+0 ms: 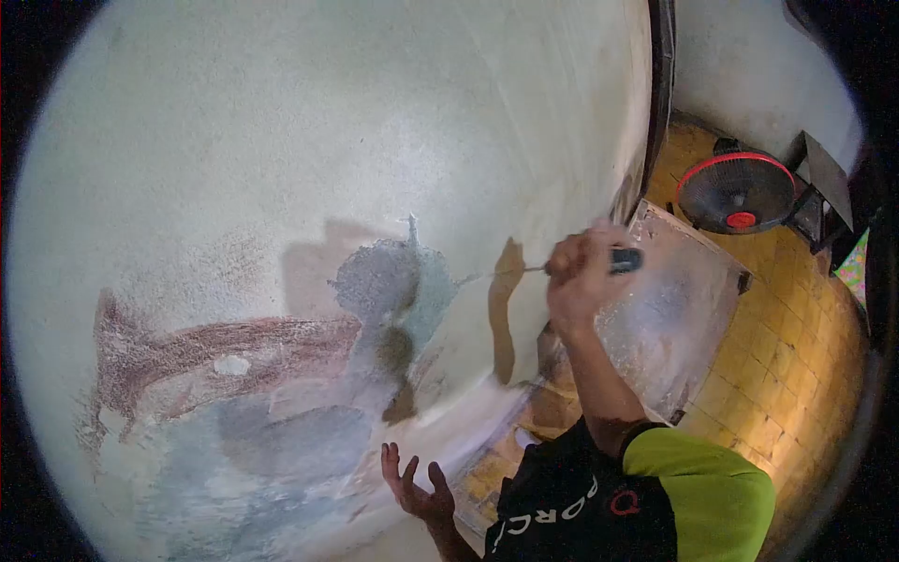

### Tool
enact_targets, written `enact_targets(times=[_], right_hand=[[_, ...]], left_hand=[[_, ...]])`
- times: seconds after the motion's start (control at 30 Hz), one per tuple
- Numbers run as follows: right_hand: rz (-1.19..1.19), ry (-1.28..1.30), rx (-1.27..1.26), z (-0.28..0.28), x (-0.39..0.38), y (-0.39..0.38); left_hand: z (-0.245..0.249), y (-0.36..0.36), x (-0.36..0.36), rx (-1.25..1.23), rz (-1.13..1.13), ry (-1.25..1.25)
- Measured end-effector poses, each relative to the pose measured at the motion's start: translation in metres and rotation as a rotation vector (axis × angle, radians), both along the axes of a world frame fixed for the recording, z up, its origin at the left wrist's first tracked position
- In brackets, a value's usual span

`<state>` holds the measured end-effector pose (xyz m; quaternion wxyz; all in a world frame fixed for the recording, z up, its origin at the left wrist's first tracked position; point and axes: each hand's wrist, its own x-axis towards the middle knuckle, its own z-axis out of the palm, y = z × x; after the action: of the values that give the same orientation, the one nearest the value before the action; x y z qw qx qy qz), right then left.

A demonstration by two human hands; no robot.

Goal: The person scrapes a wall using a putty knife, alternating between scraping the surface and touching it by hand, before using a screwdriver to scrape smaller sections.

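Observation:
My right hand (588, 276) is closed around the dark handle of a screwdriver-like tool (625, 260). The tool's thin metal shaft points left toward the pale wall (234, 122), where motion blur hides whether its tip touches. Lower down, my left hand (420, 489) has its fingers spread and holds nothing, close to the wall's lower part. Between the hands and further left lies a damaged area with a grey rough patch (375, 281) and a reddish-brown bare strip (243, 351). Shadows of my arm and hand fall across the wall.
A low board or tabletop (670, 309), smeared with white, stands right of my right arm. Beyond it, a floor fan (735, 192) with a red rim sits on yellow tiles (787, 365), beside a dark box-like object (824, 187). A dark edge (661, 84) bounds the wall.

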<state>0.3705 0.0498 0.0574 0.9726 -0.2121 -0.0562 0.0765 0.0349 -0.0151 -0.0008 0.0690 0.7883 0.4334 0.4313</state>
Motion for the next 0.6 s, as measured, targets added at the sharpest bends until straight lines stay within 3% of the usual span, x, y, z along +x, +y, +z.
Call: enact_targets(times=[0.03,0.07,0.17,0.3,0.33,0.43,0.57,0.6], right_hand=[[0.000,-0.004,0.104,0.001,0.008,-0.010],[0.150,0.210,0.251,-0.026,0.015,0.002],[0.042,-0.048,-0.071,0.001,0.000,0.013],[0.048,0.023,0.131,-0.003,0.011,-0.006],[-0.113,-0.036,-0.021,-0.007,0.000,0.014],[-0.013,-0.144,0.038,-0.003,0.005,0.008],[0.018,0.052,0.123,-0.008,0.001,0.009],[-0.054,-0.093,0.103,-0.003,-0.002,0.008]], left_hand=[[0.003,-0.002,0.001,-0.005,0.012,-0.011],[0.004,-0.005,0.003,-0.014,0.026,-0.021],[0.003,-0.008,0.009,-0.075,0.043,-0.079],[-0.002,-0.006,0.007,-0.014,0.000,-0.034],[-0.001,-0.007,0.009,-0.009,0.004,-0.046],[0.001,-0.010,0.016,-0.027,0.010,-0.045],[0.003,-0.013,0.010,-0.035,0.034,0.048],[0.004,-0.017,0.008,-0.033,0.045,0.053]])
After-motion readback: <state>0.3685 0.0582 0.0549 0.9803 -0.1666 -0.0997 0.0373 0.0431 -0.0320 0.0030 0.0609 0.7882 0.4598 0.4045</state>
